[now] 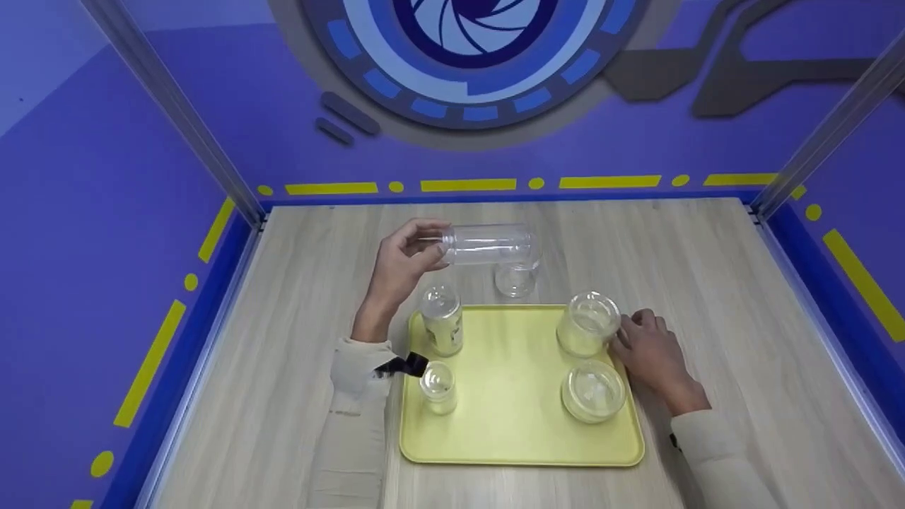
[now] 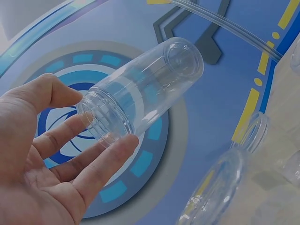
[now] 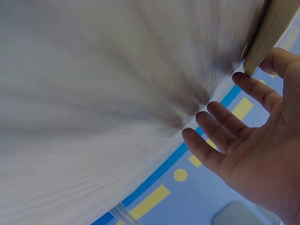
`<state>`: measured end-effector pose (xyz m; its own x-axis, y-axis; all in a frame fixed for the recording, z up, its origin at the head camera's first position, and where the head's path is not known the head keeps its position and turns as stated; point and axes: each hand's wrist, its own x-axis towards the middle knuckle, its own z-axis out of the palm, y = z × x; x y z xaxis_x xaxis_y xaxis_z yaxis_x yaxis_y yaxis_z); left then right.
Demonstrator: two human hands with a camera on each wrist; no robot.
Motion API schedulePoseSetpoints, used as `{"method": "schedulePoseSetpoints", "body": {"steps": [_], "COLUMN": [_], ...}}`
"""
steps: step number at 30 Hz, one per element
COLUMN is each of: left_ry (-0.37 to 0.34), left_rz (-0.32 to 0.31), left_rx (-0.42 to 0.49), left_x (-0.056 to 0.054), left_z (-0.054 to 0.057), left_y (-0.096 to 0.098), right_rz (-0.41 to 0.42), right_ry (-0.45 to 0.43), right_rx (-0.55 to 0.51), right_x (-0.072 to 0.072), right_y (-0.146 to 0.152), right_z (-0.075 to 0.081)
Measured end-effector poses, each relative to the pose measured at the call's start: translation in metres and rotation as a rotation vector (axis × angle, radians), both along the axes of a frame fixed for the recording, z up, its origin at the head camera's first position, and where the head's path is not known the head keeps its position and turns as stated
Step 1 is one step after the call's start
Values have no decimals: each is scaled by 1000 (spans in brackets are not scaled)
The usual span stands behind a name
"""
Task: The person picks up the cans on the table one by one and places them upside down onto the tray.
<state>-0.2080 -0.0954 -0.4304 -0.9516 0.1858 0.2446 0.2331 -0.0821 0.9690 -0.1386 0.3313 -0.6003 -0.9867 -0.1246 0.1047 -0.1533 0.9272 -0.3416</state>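
My left hand [image 1: 401, 268] grips a clear plastic jar [image 1: 488, 244] by its neck, fingers and thumb spread around the rim. The jar [image 2: 150, 84] lies sideways in the air, its base pointing right and nothing visible inside. At the right edge of a yellow tray [image 1: 509, 424], my right hand [image 1: 654, 357] pinches the rim between thumb and index finger. The other fingertips [image 3: 190, 136] rest against the tabletop. Close to that hand, a wide clear jar [image 1: 589, 325] stands on the tray's back right corner.
A taller clear jar [image 1: 443, 325] and a small jar [image 1: 438, 389] occupy the tray's left side. A low round jar [image 1: 594, 392] is at front right. Behind the tray, a small clear jar [image 1: 515, 280] stands on the wooden table [image 1: 318, 261]. Blue walls enclose three sides.
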Motion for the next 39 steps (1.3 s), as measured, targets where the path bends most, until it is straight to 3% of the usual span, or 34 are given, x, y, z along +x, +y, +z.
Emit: {"method": "schedulePoseSetpoints", "body": {"steps": [11,25,32,39], "left_ry": [-35,-30,-29,-24], "left_rz": [0,-3,9,16], "left_rx": [44,110,87,81], "left_x": [12,27,31,34], "left_z": [-7,-12,-13,-13], "left_y": [3,1,-1,-2], "right_rz": [3,5,1,-23], "right_ry": [-1,16,8,-20], "right_rx": [11,16,13,-59], "right_x": [-1,0,0,1], "right_y": [1,0,1,1], "right_z": [-1,1,3,5]}}
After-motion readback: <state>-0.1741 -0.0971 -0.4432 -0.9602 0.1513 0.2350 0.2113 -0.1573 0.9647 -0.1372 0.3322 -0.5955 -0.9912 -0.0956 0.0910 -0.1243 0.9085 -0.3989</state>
